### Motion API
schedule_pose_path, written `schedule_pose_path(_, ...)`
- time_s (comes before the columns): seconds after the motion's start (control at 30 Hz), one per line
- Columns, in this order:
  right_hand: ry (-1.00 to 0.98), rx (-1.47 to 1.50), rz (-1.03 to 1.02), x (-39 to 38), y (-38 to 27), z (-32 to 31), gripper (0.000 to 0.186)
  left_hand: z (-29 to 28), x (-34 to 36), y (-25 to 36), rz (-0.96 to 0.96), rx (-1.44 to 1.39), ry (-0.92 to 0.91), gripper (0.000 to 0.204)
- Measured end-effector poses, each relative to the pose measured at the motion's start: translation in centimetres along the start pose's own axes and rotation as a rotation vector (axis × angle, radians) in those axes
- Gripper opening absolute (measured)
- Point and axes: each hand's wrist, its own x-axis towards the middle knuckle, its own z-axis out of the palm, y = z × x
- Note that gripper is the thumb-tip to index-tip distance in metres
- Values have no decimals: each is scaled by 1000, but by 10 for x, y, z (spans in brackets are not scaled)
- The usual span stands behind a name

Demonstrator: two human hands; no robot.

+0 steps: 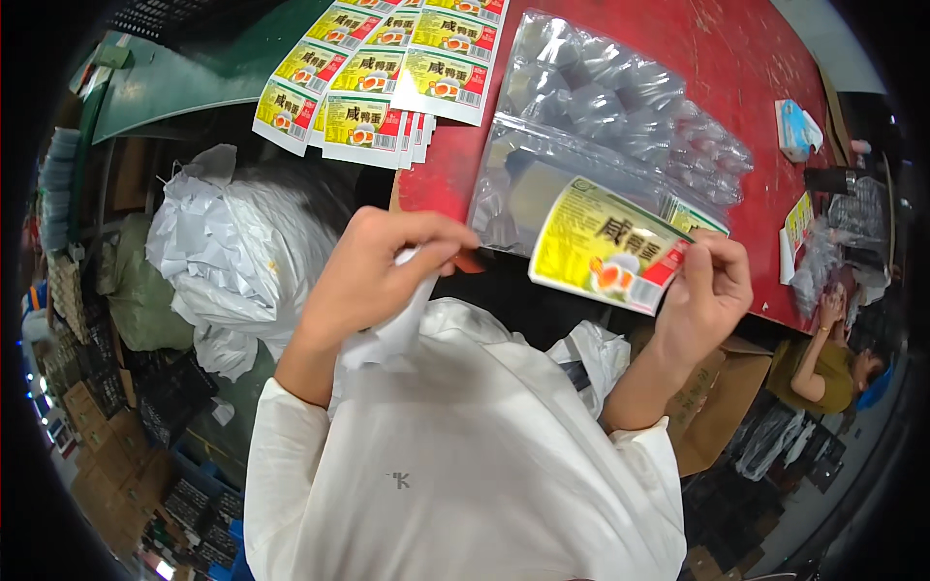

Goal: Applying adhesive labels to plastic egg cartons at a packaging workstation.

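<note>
Head view: left hand (373, 276) raised at chest height, fingers pinched on a strip of white backing paper (392, 324). Right hand (707, 290) lifted beside it, fingers grasping the edge of a yellow-and-red label (603, 247), tilted, held just over the near edge of the red surface (736, 58). Clear plastic trays (610, 107) stacked behind; more label sheets (378, 77) fanned at upper left.

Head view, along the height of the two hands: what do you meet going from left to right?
Heap of crumpled white plastic bags → left hand pinching a white backing strip → yellow and red label → right hand holding that label's edge → a co-worker in an olive shirt.
</note>
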Motion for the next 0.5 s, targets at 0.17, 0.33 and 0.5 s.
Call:
schedule_pose_path(0.17,-49,-27,114,7,19,3,9,11,23,-4,41,27,175,17)
schedule_pose_path(0.33,-65,-78,112,9,23,9,10,21,31,-13,-21,-150,161,26)
schedule_pose_path(0.5,-65,-131,117,10,22,11,9,23,32,-9,48,-2,130,29)
